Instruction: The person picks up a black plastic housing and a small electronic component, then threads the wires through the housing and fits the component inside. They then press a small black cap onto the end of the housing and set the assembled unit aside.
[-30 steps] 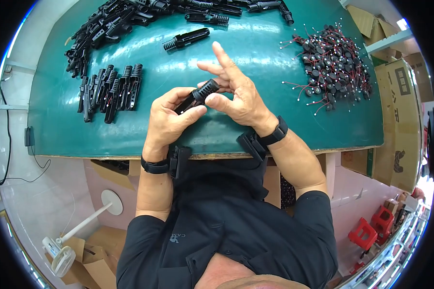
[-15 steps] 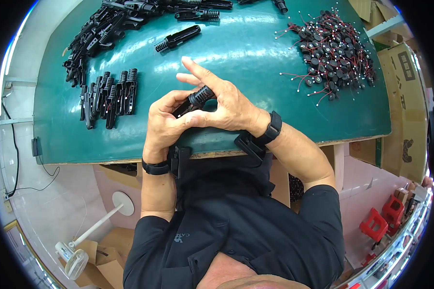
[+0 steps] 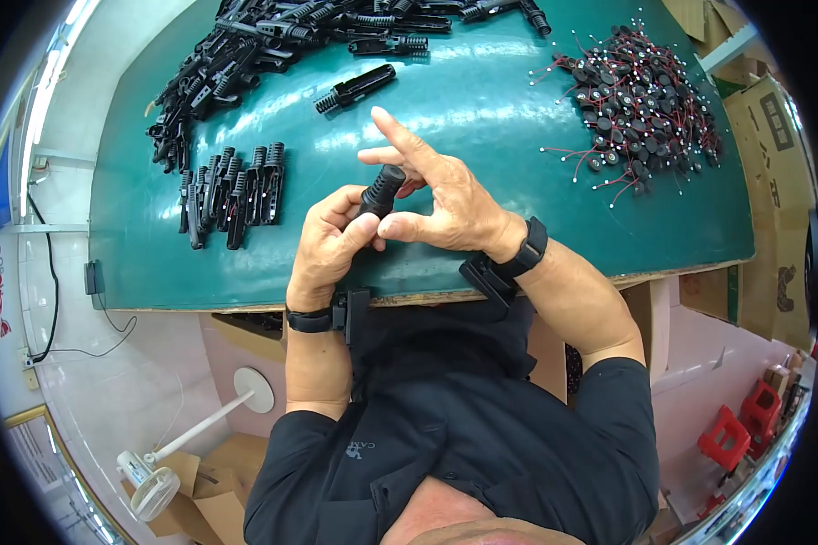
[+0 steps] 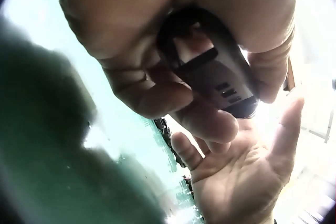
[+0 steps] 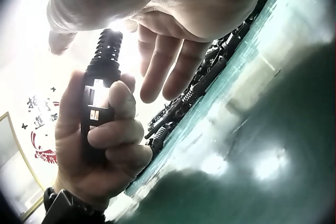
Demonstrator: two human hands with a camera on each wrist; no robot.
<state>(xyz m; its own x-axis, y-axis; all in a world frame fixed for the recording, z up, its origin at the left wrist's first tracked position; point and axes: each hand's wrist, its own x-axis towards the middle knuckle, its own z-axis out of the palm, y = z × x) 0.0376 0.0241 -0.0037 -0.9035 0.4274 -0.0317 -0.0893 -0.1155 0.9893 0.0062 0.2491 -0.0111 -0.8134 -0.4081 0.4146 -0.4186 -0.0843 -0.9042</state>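
My left hand (image 3: pixel 323 250) grips a black plastic housing (image 3: pixel 384 186) with a ribbed, spring-like neck, its fingers and thumb wrapped round the body. The neck points up and away from the table edge. Slots and a rectangular window show in the housing (image 4: pixel 210 74) in the left wrist view. Beside the neck is my right hand (image 3: pixel 454 200), fingers spread and mostly straight, thumb stretched toward the left thumb. In the right wrist view, the right hand's fingers (image 5: pixel 163 66) hang beside the ribbed tip of the housing (image 5: pixel 102 71) without curling round it.
Rows of similar housings (image 3: pixel 236 195) lie on the green table (image 3: pixel 482 118) at the left. A large heap of black parts (image 3: pixel 218 68) sits at the back left, and one housing (image 3: pixel 356 89) lies alone. Small round black parts with red wires (image 3: pixel 641 109) are heaped at the right.
The housing has tilted more upright in my left hand, its neck turning toward the head camera. My right hand came in round the neck, then eased slightly off it. The head view has shifted.
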